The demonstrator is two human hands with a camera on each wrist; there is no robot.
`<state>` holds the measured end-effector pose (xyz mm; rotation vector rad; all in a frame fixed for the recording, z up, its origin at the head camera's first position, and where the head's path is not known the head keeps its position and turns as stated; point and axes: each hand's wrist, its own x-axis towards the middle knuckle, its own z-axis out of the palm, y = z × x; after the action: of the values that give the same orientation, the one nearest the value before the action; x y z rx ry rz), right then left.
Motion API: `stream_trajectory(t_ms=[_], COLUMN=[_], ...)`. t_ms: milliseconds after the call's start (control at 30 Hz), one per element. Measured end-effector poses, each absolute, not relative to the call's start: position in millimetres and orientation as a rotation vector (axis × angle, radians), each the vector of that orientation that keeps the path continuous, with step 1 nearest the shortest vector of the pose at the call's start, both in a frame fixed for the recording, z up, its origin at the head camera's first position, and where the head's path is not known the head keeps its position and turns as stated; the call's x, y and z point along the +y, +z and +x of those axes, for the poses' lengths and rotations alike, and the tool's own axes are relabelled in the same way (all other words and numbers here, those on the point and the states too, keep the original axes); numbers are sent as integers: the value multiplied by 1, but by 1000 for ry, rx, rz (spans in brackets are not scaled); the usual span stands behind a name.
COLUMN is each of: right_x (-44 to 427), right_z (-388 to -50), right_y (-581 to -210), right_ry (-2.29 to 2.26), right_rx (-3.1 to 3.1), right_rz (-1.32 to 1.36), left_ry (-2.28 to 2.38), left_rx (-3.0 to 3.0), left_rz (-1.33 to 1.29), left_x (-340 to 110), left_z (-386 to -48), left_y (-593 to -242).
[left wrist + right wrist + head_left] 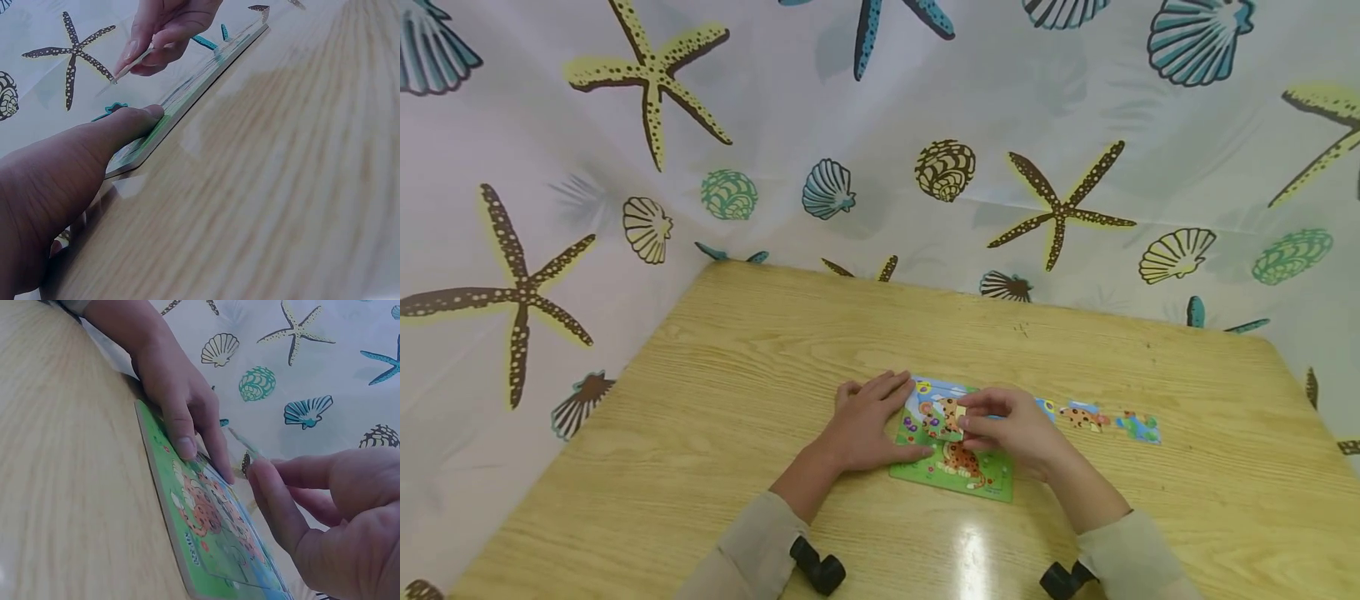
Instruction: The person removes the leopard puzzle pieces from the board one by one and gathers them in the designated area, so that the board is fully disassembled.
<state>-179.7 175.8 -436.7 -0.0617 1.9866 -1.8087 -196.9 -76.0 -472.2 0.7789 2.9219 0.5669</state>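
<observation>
A puzzle board (917, 473) with a spotted animal on green and blue lies flat on the table. The left hand (868, 423) rests at its left side, the thumb (134, 122) on the front part of the board and the other fingers at the back left corner. Above the board, the right hand (1018, 429) pinches a thin puzzle piece (942, 419) between thumb and fingers. In the left wrist view that piece (134, 64) is tilted and apart from the board (187, 100). The right wrist view shows it nearly edge-on beside the right hand (337, 512).
To the right of the board, loose puzzle pieces (1082, 417) lie in a row, one of them (1140, 427) farthest right; the right hand partly covers the row's near end. The wooden table (760, 333) meets a shell-and-starfish cloth (880, 208) behind and at the sides.
</observation>
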Motion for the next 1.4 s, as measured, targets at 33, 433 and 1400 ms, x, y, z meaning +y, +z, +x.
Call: stream_trajectory(t_ms=[33,433,1400], right_x=[177,212,262], right_z=[-178,-148,-152], right_y=[-436,-436,-446], right_ry=[-1824,-1858,-1594], right_rx=[1981,2038,2401], right_rz=[-51,48,55], left_ry=[568,573,511], left_rx=[2922,2911,2937], left_rz=[778,816,784], left_x=[-76,-69,-77], left_z=[-197,-195,-198], left_y=[-472,-474,-475])
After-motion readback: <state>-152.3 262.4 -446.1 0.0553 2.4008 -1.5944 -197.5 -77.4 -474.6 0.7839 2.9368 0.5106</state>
